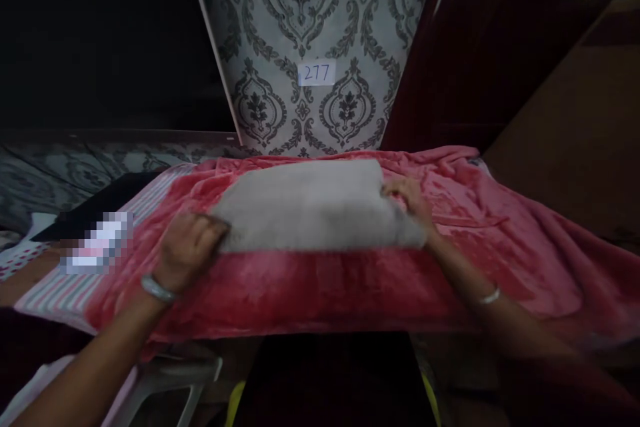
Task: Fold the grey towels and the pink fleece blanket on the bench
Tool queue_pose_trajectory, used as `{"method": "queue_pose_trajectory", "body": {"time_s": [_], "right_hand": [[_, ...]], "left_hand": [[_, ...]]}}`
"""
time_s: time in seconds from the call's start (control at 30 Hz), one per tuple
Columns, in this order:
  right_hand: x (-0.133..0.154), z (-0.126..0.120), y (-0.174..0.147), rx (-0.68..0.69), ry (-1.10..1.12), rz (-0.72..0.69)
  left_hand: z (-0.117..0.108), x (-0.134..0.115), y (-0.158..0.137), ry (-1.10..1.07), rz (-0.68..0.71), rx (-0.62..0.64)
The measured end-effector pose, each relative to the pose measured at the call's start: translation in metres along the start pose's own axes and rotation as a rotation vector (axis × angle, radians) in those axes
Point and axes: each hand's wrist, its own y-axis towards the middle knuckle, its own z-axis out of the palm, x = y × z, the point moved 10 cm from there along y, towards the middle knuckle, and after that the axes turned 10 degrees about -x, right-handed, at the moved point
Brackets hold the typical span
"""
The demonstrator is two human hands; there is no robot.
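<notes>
A light grey cloth (305, 210), folded into a wide flat piece, spans the space between my hands above a red plush blanket (320, 287). My left hand (193, 247) is closed on its near left corner. At the right side, my right hand (407, 200) pinches the cloth's edge, and a corner of it droops past that wrist. The cloth is slightly blurred, and its lower edge hangs toward me. Bracelets circle both wrists.
Behind the blanket rises a patterned wall with a paper label (317, 72) reading 277. A large dark screen (110, 40) stands left, a dark red glossy panel (470, 47) right. A pixelated item (97, 243) lies on the left. Below is a plastic stool (165, 380).
</notes>
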Motion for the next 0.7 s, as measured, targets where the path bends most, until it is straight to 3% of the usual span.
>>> {"method": "queue_pose_trajectory", "body": {"time_s": [0.1,0.2,0.3,0.43,0.5,0.7], "right_hand": [[-0.02,0.013,-0.101,0.217,0.071,0.171],[-0.054,0.004,-0.149,0.194,0.076,0.464],[-0.083,0.0,-0.157,0.167,0.065,0.72],[-0.098,0.016,-0.146,0.144,0.079,0.897],[-0.098,0.029,-0.145,0.128,0.172,0.986],[-0.081,0.059,-0.15,0.096,0.475,1.227]], "left_hand": [[0.043,-0.036,-0.051,-0.068,0.208,0.231],[0.057,-0.036,-0.076,-0.157,0.15,0.362],[0.057,-0.01,-0.074,-0.348,-0.096,0.406],[0.071,0.048,-0.071,-0.492,-0.7,0.393],[0.084,0.062,-0.074,-0.558,-0.927,0.387],[0.125,0.063,-0.066,-0.782,-1.244,0.371]]}}
